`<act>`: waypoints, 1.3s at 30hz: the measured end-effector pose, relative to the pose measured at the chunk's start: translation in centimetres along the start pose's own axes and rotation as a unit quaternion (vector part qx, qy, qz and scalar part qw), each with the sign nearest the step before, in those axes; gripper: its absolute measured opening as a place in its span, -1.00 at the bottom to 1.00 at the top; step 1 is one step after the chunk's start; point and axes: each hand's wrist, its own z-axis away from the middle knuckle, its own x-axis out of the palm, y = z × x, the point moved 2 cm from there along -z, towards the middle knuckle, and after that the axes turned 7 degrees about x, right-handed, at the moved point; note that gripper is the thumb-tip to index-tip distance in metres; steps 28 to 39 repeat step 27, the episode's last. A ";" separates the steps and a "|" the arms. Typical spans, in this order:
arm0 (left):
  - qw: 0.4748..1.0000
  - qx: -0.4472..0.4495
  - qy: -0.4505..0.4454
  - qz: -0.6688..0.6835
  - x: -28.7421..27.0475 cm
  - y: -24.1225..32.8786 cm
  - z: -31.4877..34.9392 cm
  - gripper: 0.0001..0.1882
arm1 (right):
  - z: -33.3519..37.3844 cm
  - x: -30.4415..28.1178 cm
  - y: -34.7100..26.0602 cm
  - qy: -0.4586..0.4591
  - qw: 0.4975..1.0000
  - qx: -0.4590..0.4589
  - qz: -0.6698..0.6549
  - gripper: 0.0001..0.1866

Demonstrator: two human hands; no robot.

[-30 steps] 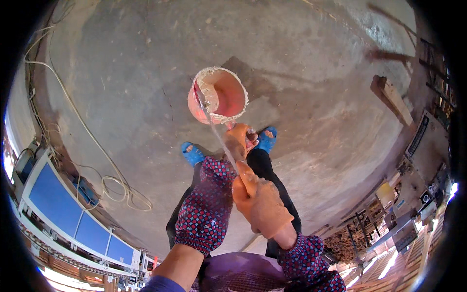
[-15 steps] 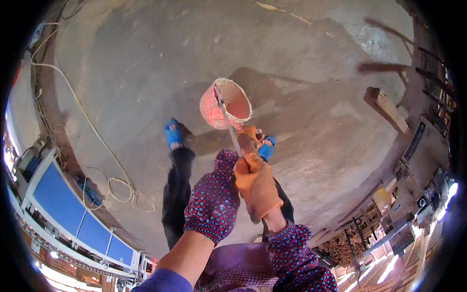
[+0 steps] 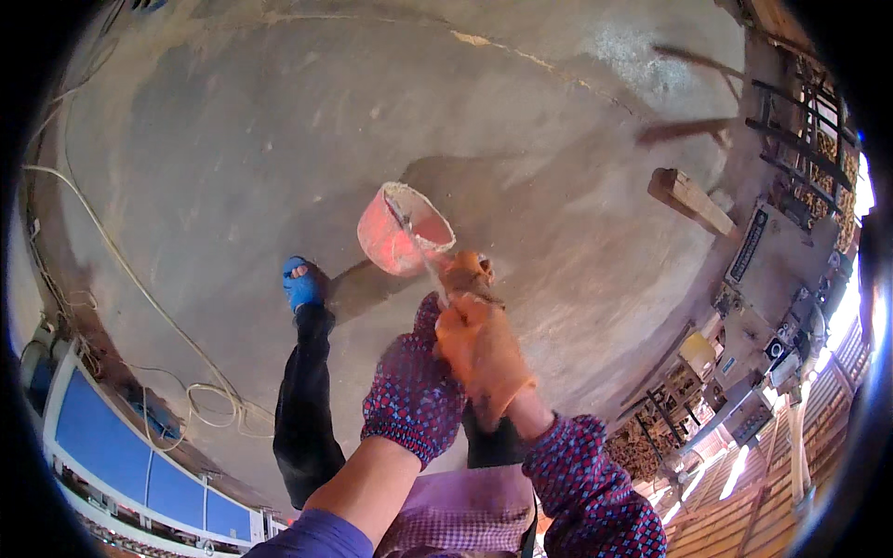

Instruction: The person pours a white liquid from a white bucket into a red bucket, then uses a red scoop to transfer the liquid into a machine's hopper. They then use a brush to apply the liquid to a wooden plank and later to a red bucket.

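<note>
A pinkish-red bucket-shaped scoop with a crusted pale rim is in the middle, its mouth tilted toward the upper right. A thin handle runs from its rim to my hands. My right hand, in an orange glove, is closed around the near end of this handle. Just beyond the fist is another orange glove-like piece, partly hidden. My left hand, covered by dark patterned cloth, presses close beside the right one; its fingers are hidden. Whether the scoop touches the floor I cannot tell.
My foot in a blue slipper is left of the scoop on the concrete floor. A pale cable loops at left, near a blue-panelled machine. At right are a wooden block and grey machinery.
The scoop has moved left and slightly down in view, and its mouth appears narrower. My view has shifted. My right slipper, visible before, is now hidden. Both hands stay together at the handle.
</note>
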 end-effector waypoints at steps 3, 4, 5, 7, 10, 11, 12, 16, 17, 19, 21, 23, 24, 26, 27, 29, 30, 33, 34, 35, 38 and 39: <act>0.992 -0.029 0.028 0.119 2.2 -1.5 -0.6 -0.68 | 1.2 1.3 3.3 0.005 0.992 0.060 -0.108 -0.83; 0.985 -0.041 0.038 0.162 3.0 -2.1 -0.8 -0.69 | 2.1 1.6 4.0 0.017 0.989 0.082 -0.125 -0.84; 0.974 -0.060 0.061 0.208 3.0 -2.7 -0.9 -0.69 | 2.8 2.5 1.3 0.035 0.988 0.098 -0.115 -0.84; 0.947 -0.081 0.083 0.301 5.4 -4.9 -1.8 -0.71 | 2.4 2.9 1.1 0.024 0.995 0.080 -0.053 -0.88; 0.897 -0.117 0.117 0.409 8.2 -7.7 -3.2 -0.72 | 0.9 2.8 -0.9 -0.049 0.998 -0.011 0.026 -0.88; 0.881 -0.110 0.123 0.442 8.8 -8.6 -4.9 -0.73 | -0.8 2.5 -1.3 -0.063 0.997 -0.042 0.013 -0.87; 0.862 -0.114 0.124 0.479 9.8 -8.8 -5.0 -0.73 | -2.8 2.6 -1.6 -0.077 0.993 -0.041 -0.084 -0.84; 0.805 -0.141 0.150 0.556 13.0 -12.0 -6.7 -0.75 | -1.1 5.8 0.5 -0.168 0.925 0.046 -0.337 -0.72; 0.793 -0.153 0.155 0.569 14.1 -13.2 -6.8 -0.76 | -0.3 4.3 0.7 -0.153 0.941 0.078 -0.291 -0.70; 0.767 -0.153 0.178 0.598 14.3 -14.3 -7.7 -0.76 | 1.3 1.1 0.1 -0.087 0.962 0.110 -0.234 -0.67; 0.747 -0.166 0.190 0.615 15.1 -15.8 -8.3 -0.77 | 3.6 -2.5 -0.2 -0.039 0.983 0.137 -0.117 -0.86; 0.732 -0.173 0.182 0.634 16.1 -16.7 -9.6 -0.77 | 5.9 -4.9 1.1 -0.085 0.994 0.067 -0.005 -0.86; 0.720 -0.181 0.185 0.644 17.0 -17.6 -10.1 -0.77 | 7.0 -5.3 1.1 -0.101 0.992 0.072 0.010 -0.85; 0.699 -0.203 0.190 0.659 17.8 -20.8 -11.9 -0.77 | 8.6 -4.3 0.2 -0.116 0.986 0.117 0.003 -0.83; 0.699 -0.215 0.191 0.655 17.6 -20.4 -12.1 -0.77 | 9.0 -4.0 0.5 -0.109 0.980 0.164 -0.030 -0.82; 0.699 -0.215 0.191 0.655 17.6 -20.4 -12.1 -0.77 | 9.0 -4.0 0.5 -0.109 0.980 0.164 -0.030 -0.82; 0.699 -0.215 0.191 0.655 17.6 -20.4 -12.1 -0.77 | 9.0 -4.0 0.5 -0.109 0.980 0.164 -0.030 -0.82; 0.699 -0.215 0.191 0.655 17.6 -20.4 -12.1 -0.77 | 9.0 -4.0 0.5 -0.109 0.980 0.164 -0.030 -0.82; 0.699 -0.215 0.191 0.655 17.6 -20.4 -12.1 -0.77 | 9.0 -4.0 0.5 -0.109 0.980 0.164 -0.030 -0.82; 0.699 -0.215 0.191 0.655 17.6 -20.4 -12.1 -0.77 | 9.0 -4.0 0.5 -0.109 0.980 0.164 -0.030 -0.82; 0.699 -0.215 0.191 0.655 17.6 -20.4 -12.1 -0.77 | 9.0 -4.0 0.5 -0.109 0.980 0.164 -0.030 -0.82; 0.699 -0.215 0.191 0.655 17.6 -20.4 -12.1 -0.77 | 9.0 -4.0 0.5 -0.109 0.980 0.164 -0.030 -0.82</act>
